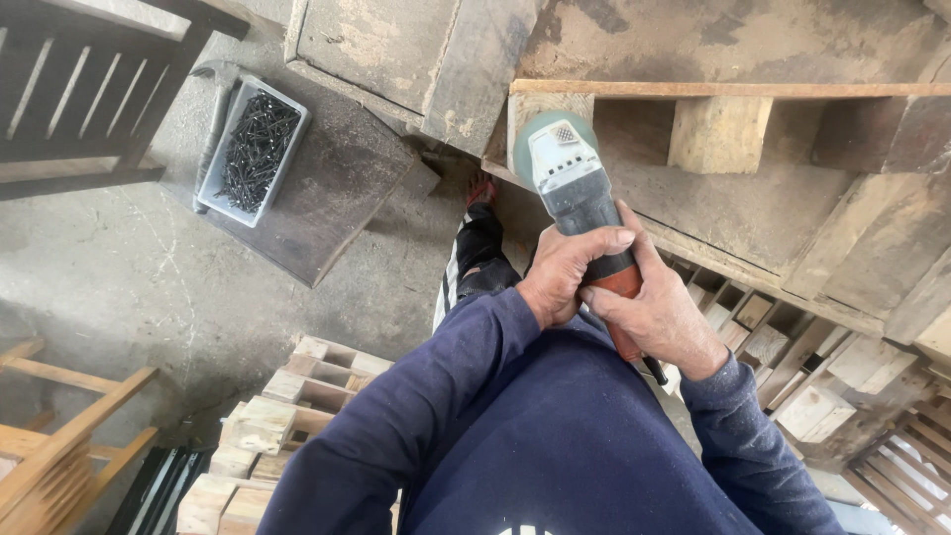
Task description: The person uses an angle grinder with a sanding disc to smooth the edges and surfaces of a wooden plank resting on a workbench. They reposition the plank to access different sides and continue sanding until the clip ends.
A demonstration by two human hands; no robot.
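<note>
Both my hands grip an angle grinder (573, 188) with a grey head, black body and orange rear. My left hand (567, 269) wraps the body from the left. My right hand (659, 309) holds the orange rear part from the right. The grinder's round disc guard points away from me and sits against a wooden block (543, 107) of a pallet frame (733, 89). I cannot tell whether the disc touches the wood. My dark blue sleeves fill the lower middle of the view.
A grey tray of dark nails (254, 151) rests on a dark board (327, 193), with a hammer (216, 109) beside it. Stacked wooden pallets (282, 416) lie at lower left and right. Wooden chair frames (59, 426) stand at left. The floor is concrete.
</note>
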